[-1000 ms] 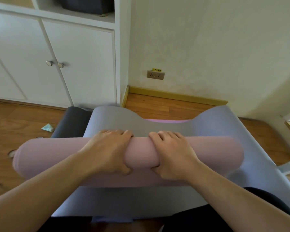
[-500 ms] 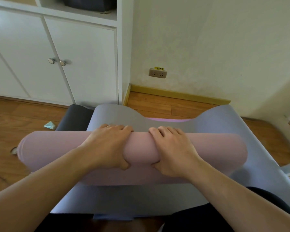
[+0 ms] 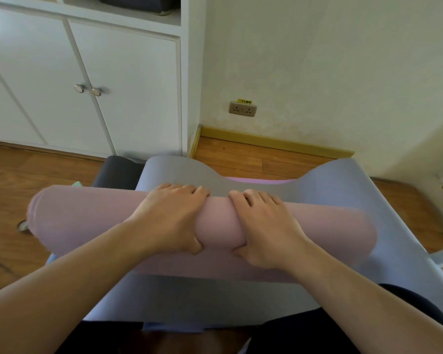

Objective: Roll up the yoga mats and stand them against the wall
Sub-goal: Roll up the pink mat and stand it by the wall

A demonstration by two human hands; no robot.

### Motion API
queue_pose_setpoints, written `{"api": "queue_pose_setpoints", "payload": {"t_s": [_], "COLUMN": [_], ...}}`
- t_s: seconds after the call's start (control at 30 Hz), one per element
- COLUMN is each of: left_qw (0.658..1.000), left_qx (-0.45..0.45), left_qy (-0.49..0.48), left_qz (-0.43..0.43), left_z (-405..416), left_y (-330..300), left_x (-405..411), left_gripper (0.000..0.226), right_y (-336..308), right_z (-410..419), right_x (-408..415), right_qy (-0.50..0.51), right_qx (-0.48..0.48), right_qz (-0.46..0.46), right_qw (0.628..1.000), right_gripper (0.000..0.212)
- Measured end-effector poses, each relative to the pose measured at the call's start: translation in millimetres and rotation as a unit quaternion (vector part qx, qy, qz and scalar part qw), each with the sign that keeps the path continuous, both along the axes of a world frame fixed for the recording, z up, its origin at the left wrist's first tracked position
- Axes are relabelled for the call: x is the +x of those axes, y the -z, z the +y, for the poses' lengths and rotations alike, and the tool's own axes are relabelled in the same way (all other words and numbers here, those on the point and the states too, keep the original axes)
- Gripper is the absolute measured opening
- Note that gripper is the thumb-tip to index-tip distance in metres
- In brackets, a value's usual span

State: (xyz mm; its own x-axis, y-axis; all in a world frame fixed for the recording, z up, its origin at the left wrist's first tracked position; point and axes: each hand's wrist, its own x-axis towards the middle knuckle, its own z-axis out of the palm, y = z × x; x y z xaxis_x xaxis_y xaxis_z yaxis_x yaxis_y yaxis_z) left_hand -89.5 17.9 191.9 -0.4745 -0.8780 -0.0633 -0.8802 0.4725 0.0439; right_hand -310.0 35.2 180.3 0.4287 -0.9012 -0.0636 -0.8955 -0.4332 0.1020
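Head view: we kneel at the near end, pink roll (image 3: 87,221) across the grey mat (image 3: 368,190)
Left hand (image 3: 169,221): fingers curled over the roll, thumb under, keeping it tight
Right hand (image 3: 266,226): same clasp, just beside
Wall (image 3: 317,60): far, ahead

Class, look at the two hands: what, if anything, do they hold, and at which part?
Both the left hand and right hand grip the rolled pink mat around its middle.
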Motion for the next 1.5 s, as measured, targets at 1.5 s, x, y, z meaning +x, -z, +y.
{"api": "queue_pose_setpoints", "payload": {"t_s": [1.5], "left_qw": [0.998], "left_qx": [-0.053], "left_qy": [0.019], "left_qz": [0.002], "left_z": [5], "left_y": [16], "left_x": [-13], "left_gripper": [0.083], "right_y": [-1], "right_z": [1], "right_x": [-4], "right_qy": [0.008], "right_qx": [0.011], "right_qz": [-0.059], "right_qw": [0.998], "right_gripper": [0.116]}}
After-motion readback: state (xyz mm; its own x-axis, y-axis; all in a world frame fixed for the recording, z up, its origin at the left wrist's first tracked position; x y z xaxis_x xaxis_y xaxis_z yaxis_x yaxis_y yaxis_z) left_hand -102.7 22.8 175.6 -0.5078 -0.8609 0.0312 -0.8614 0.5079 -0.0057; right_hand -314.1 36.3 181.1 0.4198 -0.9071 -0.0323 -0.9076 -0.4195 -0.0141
